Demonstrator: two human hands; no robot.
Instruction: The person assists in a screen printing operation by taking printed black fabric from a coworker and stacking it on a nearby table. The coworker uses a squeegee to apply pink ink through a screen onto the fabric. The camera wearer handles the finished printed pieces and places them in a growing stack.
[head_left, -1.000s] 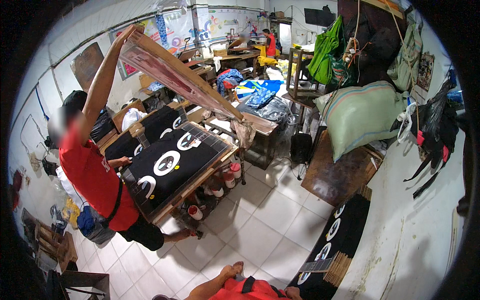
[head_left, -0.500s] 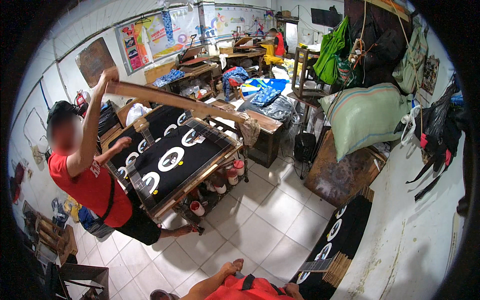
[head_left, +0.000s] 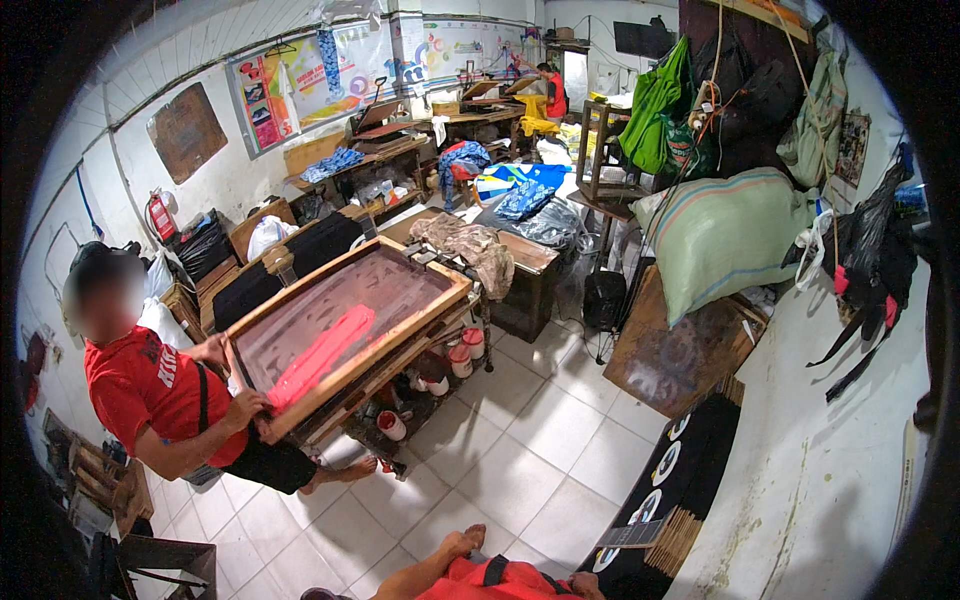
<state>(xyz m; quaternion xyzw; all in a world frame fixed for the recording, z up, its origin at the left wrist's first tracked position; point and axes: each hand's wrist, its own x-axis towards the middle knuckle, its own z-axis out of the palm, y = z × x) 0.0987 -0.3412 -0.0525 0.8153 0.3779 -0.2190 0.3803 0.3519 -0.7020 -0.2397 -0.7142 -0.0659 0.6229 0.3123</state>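
Far left: a co-worker in a red shirt (head_left: 140, 390), bent to the print table (head_left: 400, 375), one hand (head_left: 213, 350) on the near corner of the wooden screen frame (head_left: 365, 360), the other (head_left: 250, 405) closed round its lower edge. Frame lying flat on the table, a red squeegee (head_left: 320, 355) resting slantwise inside on the mesh. Looks like the printing step itself: screen down, ink not yet pulled. Next move likely a grip on the squeegee and one firm, even pull along the mesh, with the frame held from shifting.

Behind, on a second board, black cloth (head_left: 290, 265); a crumpled rag (head_left: 465, 245) at the far end; paint pots (head_left: 460, 355) on the shelf below.

At the lower edge, only a bare leg (head_left: 440, 560) and red clothing. Left hand out of view. Just right of that, a patch of skin, perhaps the right hand (head_left: 585, 580), touching a row of black printed pieces (head_left: 670, 480) along the wall; cannot tell whether open or closed.

White floor tiles (head_left: 520, 440), worn and marked. Further right, a striped green sack (head_left: 725, 230) on a low wooden table, bags hung above, a stained white wall.
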